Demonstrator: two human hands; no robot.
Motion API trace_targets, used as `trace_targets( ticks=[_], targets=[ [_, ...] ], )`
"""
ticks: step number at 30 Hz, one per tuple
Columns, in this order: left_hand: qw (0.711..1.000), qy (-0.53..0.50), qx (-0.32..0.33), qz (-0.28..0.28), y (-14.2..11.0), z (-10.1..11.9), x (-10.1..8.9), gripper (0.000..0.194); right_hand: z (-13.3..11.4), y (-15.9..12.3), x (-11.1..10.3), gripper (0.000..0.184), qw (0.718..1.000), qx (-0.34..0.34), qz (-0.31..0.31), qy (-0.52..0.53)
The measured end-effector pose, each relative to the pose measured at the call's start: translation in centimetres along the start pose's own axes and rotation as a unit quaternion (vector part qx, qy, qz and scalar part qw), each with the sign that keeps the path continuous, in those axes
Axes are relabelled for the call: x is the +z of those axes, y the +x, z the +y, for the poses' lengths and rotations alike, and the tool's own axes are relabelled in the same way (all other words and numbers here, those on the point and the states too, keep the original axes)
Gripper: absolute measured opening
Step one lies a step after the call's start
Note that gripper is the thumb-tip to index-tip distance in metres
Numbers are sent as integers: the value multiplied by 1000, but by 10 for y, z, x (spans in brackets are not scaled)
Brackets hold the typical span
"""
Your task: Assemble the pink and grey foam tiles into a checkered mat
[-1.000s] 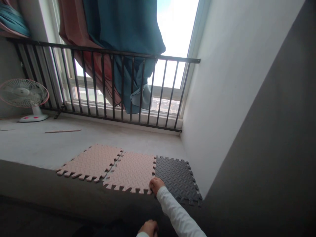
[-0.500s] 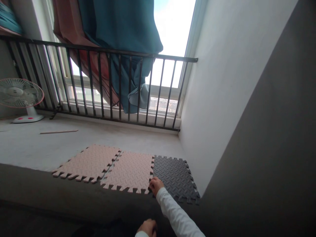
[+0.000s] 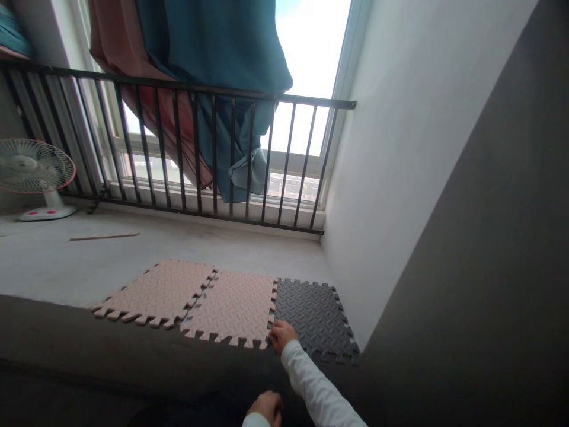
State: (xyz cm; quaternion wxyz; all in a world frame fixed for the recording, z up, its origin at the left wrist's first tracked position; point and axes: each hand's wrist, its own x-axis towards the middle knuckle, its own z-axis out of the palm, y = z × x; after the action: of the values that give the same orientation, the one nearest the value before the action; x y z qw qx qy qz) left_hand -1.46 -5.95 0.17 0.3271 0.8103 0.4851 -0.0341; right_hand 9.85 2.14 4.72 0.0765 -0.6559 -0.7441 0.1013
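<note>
My right hand [image 3: 283, 337] is at the front end of the seam between a black foam mat [image 3: 311, 314] and the middle pink foam mat [image 3: 235, 305]. Its fingers are curled and pressed together on the black mat's left edge; the fingertips are partly hidden. The two toothed edges meet along this seam. Another pink foam mat [image 3: 160, 290] lies to the left, with a narrow gap showing along its joint. Lower down, my left hand [image 3: 265, 408] hangs in front of the ledge, away from the mats, its fingers curled in with nothing visible in them.
The mats lie on a pale raised ledge [image 3: 178, 242] with a front edge. Behind it run a dark metal railing [image 3: 213, 154] and blue and pink curtains [image 3: 208, 41]. A fan [image 3: 35, 172] stands left, near a thin strip [image 3: 104, 237]. A white wall [image 3: 377, 166] rises right.
The view has shifted slightly. My right hand stays at the seam, almost in the same place, and the mats lie as before. My left hand has barely moved.
</note>
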Motion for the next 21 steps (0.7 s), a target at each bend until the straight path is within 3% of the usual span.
trace_targets(
  ticks=[8, 14, 18, 21],
  targets=[
    [1000, -1, -12, 4, -2, 2, -1, 30, -10, -8, -8, 30, 999, -10, -22, -27],
    [1000, 5, -7, 1, -5, 4, -4, 30, -5, 10, 4, 63, 996, -7, -83, -17],
    [1000, 2, -13, -6, -7, 6, -8, 31, -2, 11, 15, 65, 995, 6, -100, -27],
    [1000, -4, -17, -12, -7, 6, -10, 31, -6, 13, 10, 63, 994, 6, -100, -32]
  ],
)
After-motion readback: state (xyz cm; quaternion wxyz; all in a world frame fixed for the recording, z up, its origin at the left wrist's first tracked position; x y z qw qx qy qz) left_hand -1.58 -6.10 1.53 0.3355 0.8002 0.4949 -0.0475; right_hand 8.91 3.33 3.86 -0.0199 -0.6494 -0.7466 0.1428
